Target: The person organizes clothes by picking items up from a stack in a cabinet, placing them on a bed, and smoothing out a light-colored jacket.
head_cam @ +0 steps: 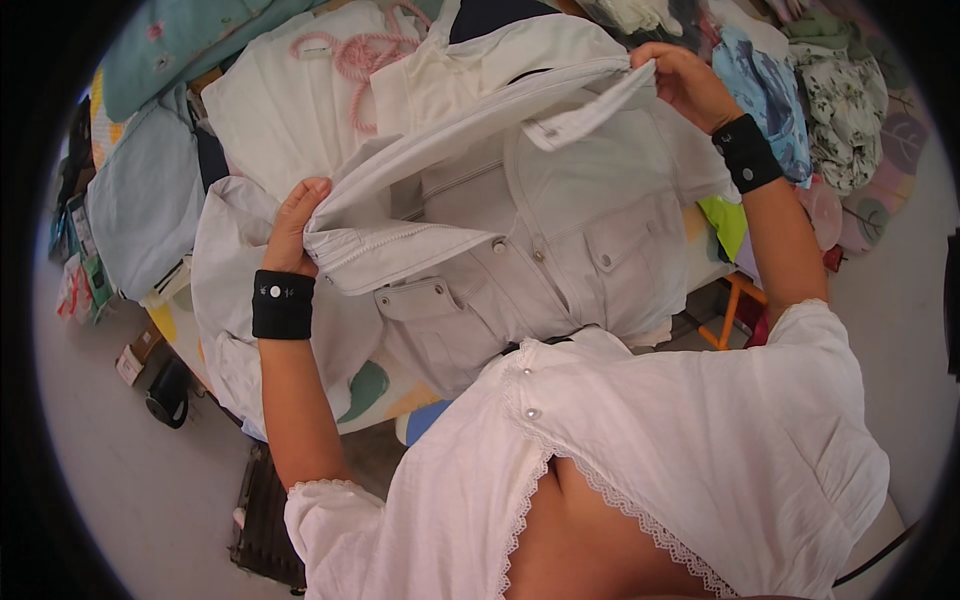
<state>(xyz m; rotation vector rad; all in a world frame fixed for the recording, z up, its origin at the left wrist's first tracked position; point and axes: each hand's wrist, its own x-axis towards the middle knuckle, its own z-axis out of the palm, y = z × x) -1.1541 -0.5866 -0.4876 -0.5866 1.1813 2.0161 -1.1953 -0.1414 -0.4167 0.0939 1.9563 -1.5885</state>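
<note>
A pale grey jacket (480, 277) with a zip, snap buttons and flap pockets lies spread before me, its top edge raised. My left hand (294, 225) pinches one end of that raised edge, beside a loose zipped flap. At the other end, my right hand (686, 86) grips the cloth near a tab with a snap. Between the hands the edge stretches taut and the jacket's inside gapes below it. The fingertips of both hands are partly hidden by the fabric.
White garments and a pink rope (360, 64) lie behind the jacket. Light blue cloth (150, 195) hangs at the left, patterned clothes (844, 112) at the right. A black electric kettle (168, 391) stands on the floor, near a dark ribbed heater (262, 517). An orange frame (731, 307) shows under the table.
</note>
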